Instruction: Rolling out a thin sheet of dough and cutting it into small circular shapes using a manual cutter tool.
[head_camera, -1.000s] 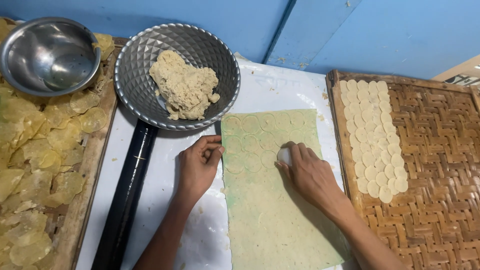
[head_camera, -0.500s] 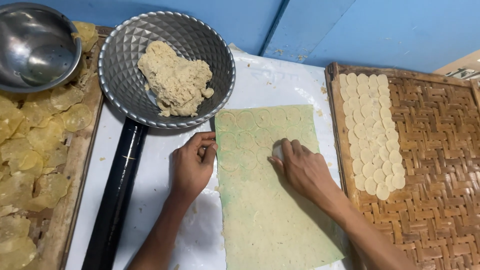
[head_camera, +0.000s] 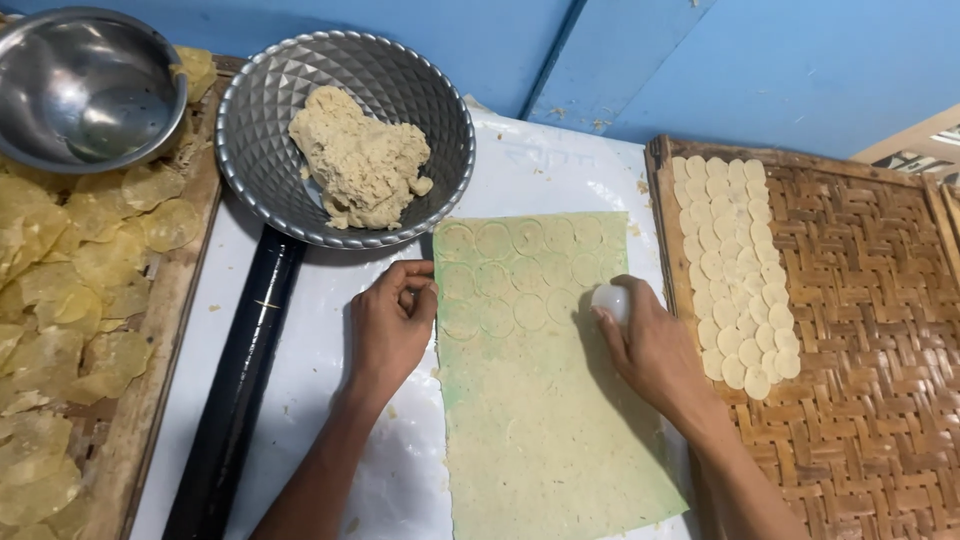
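A white-covered worktop (head_camera: 300, 400) stands below a blue wall (head_camera: 760, 70); a ribbed metal bowl (head_camera: 260, 150) holds a beige dough lump (head_camera: 360, 160). On the flat greenish dough sheet (head_camera: 540, 420), the right hand (head_camera: 650, 345) grips a small white round cutter (head_camera: 612, 300), while the left hand (head_camera: 388, 330), fingers curled, rests at the sheet's edge.

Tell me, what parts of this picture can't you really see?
Head view only:
- White round cutter: mostly covered by the right hand.
- Left hand fingertips: curled under, hidden.
- Black rolling pin: top under the patterned bowl, bottom cut off.
- Dough sheet: cut off below.
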